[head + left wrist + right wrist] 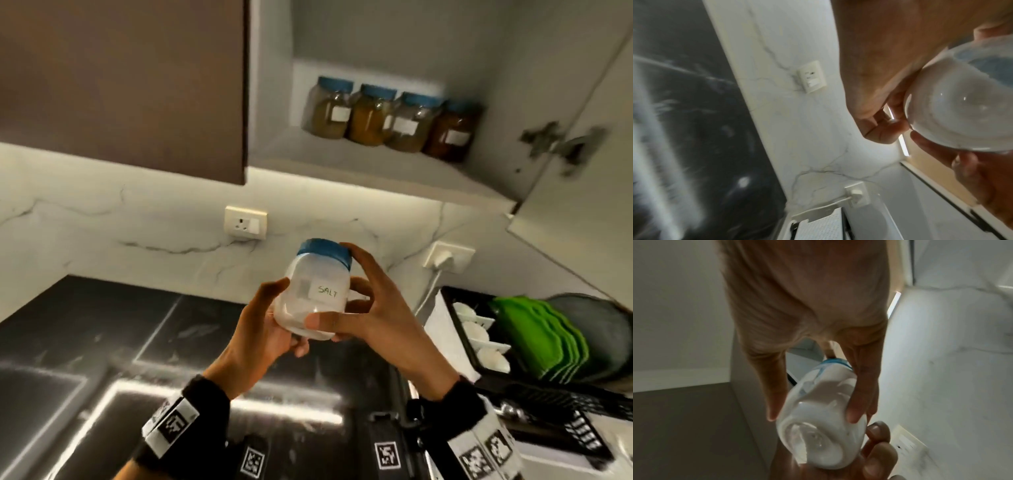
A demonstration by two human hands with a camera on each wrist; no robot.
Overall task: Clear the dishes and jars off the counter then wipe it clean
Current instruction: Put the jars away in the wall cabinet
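A clear plastic salt jar with a blue lid and a "SALT" label is held in the air above the black counter, in front of the marble backsplash. My left hand cups its base from the left, thumb along the side and fingers curled under it. My right hand grips it from the right, thumb across the lower front and fingertips at the lid. From below, the left wrist view shows the jar's bottom. In the right wrist view, the jar sits between my right fingers.
An open wall cabinet up right holds several blue-lidded spice jars; its door hangs open at the right. A black dish rack at the right carries green plates and white bowls. Two wall sockets are on the backsplash.
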